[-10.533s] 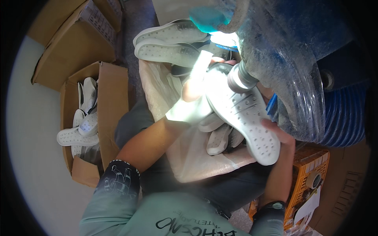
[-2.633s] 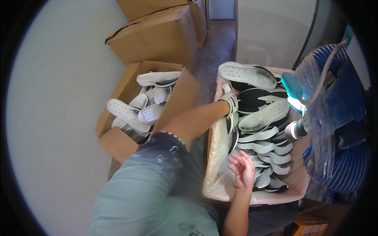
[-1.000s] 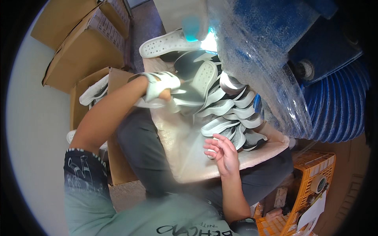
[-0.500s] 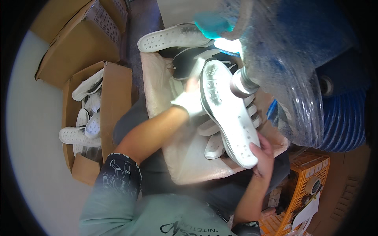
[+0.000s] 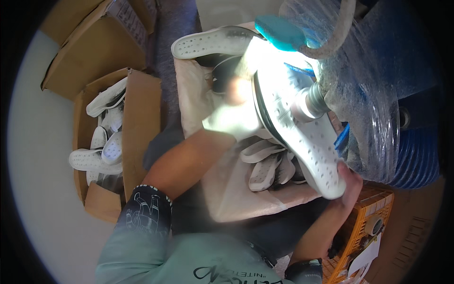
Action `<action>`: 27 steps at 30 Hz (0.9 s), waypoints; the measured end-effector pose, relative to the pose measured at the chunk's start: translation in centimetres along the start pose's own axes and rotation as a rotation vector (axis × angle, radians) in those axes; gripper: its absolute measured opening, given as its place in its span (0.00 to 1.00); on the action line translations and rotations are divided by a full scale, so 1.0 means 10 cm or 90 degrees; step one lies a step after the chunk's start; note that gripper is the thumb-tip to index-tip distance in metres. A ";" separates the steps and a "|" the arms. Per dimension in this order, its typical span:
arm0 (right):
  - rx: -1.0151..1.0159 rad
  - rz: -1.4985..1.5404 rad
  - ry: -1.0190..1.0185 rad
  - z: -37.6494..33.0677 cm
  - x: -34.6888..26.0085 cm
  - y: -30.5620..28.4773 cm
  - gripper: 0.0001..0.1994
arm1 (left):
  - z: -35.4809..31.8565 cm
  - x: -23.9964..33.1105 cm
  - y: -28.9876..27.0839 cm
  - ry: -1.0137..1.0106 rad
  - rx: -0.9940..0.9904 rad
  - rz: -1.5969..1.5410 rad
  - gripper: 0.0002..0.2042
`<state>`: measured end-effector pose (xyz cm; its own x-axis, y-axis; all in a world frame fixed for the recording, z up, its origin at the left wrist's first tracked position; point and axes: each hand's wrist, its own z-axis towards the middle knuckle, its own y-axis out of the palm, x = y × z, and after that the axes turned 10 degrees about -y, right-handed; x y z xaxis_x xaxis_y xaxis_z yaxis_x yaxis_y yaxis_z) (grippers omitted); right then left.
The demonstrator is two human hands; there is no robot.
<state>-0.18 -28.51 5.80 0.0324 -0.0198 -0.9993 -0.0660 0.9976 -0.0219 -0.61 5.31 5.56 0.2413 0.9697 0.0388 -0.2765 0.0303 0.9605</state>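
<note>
A white shoe sole (image 5: 309, 146) with rows of small holes slants across the middle, its upper part washed out by bright light. My left hand (image 5: 234, 106), in a white glove, grips its upper left edge; glare and blur hide most of the fingers. At the lower end my bare right hand (image 5: 350, 182) holds the sole, thumb on the holed face. A round metal machine head (image 5: 309, 102) is against or just over that face; I cannot tell if they touch. Beneath, several more soles (image 5: 265, 168) lie on a pale cloth-like lining (image 5: 227, 203).
A teal lamp (image 5: 281, 34) on a bent arm shines from above. Clear plastic sheeting (image 5: 366, 113) and a ribbed blue hose (image 5: 418, 154) stand at right. An orange crate (image 5: 378, 203) is lower right. Another sole (image 5: 203, 45) rests at the lining's far edge. Left, a cardboard box (image 5: 142, 118) holds several soles.
Both hands have shifted right with the sole. Its upper part has come under the lamp's glare, and more of the soles below show. The lamp and machine appear further right in view.
</note>
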 end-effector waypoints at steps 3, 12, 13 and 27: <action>-0.058 0.026 0.031 0.07 0.16 0.29 0.29 | -0.06 0.20 -0.02 0.091 0.106 0.189 0.19; -0.467 -0.089 -0.057 0.52 -0.18 0.40 0.33 | -0.18 -0.34 0.13 -0.036 0.135 0.076 0.23; -0.460 -0.139 -0.088 0.58 -0.23 0.32 0.33 | -0.12 -0.40 0.14 -0.035 0.192 0.346 0.24; -0.401 -0.369 -0.234 1.02 -0.23 -0.20 0.30 | -0.07 -0.62 0.24 0.004 0.121 0.295 0.27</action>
<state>10.02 -29.79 8.47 0.5360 -0.3732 -0.7572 -0.4668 0.6163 -0.6342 -3.45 -0.43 7.46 0.1281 0.8722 0.4721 -0.1782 -0.4480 0.8761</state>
